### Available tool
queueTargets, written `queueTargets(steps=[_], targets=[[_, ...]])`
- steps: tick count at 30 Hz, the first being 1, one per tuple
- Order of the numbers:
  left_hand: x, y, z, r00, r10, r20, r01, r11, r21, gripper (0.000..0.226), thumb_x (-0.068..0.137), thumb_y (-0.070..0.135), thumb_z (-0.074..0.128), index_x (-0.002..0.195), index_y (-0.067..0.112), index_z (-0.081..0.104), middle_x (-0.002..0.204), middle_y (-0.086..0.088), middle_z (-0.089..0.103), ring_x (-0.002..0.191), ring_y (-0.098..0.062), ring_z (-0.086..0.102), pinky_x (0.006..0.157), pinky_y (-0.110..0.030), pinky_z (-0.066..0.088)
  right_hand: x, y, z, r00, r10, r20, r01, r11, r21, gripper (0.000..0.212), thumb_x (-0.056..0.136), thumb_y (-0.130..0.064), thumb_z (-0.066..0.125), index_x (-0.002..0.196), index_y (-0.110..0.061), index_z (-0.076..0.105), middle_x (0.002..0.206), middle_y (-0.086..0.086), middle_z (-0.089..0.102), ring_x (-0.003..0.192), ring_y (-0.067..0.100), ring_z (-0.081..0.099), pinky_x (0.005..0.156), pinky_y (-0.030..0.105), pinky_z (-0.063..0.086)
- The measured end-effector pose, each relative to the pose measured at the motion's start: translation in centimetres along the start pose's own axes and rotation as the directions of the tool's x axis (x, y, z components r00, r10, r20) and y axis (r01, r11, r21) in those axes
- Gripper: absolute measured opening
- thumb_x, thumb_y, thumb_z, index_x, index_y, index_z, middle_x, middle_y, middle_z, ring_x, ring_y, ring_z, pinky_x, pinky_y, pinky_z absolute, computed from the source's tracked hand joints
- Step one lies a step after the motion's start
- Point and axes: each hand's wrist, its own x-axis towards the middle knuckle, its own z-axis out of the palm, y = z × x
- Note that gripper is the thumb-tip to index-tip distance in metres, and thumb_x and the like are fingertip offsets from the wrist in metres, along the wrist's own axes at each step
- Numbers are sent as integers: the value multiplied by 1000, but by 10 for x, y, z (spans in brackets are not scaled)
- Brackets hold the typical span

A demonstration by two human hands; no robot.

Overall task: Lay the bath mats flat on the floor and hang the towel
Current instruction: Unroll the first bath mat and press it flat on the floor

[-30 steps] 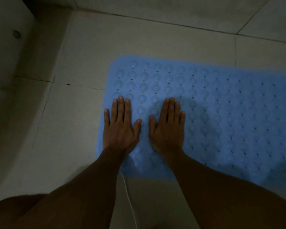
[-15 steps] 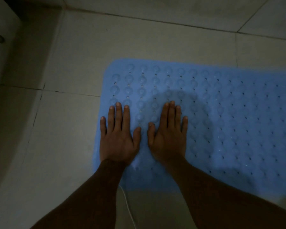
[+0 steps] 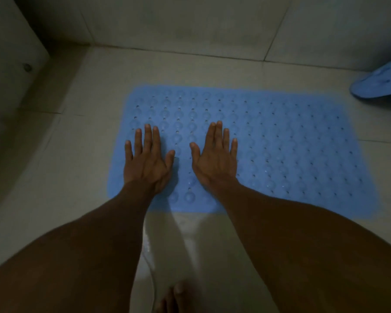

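Head view: blue bath mat lies flat on the tiled floor, long axis running left to right.
Left hand: spread flat, palm down on the mat's left end.
Right hand: spread flat just beside it, holding nothing.
Second mat: beyond the first mat's far right corner, apparently curled; right hand nearer.
Towel: not visible.

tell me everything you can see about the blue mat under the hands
The blue bath mat is a rectangle with rounded corners, of what looks like soft translucent plastic or rubber, covered in rows of round suction-cup bumps and small drain holes. It lies flat on the pale tiled floor, its long side running left to right. The left hand and right hand rest palm down, fingers spread, on its left part. Both forearms cross its near edge. Its right end lies bare.
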Motion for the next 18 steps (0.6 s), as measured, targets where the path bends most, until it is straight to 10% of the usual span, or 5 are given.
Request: queueTargets(steps=[18], targets=[[-6,179,27,989,149,9,-148,987,-68,66,99,53,9,153,24,-14,160,-6,-20,148,-25,-19,118,-47,-11,-10,179,-41,985,169,27,-168,984,-58,65,95,-64,11,151,-38,-9,161,0,-16,148,31,-12,114,60,-7]])
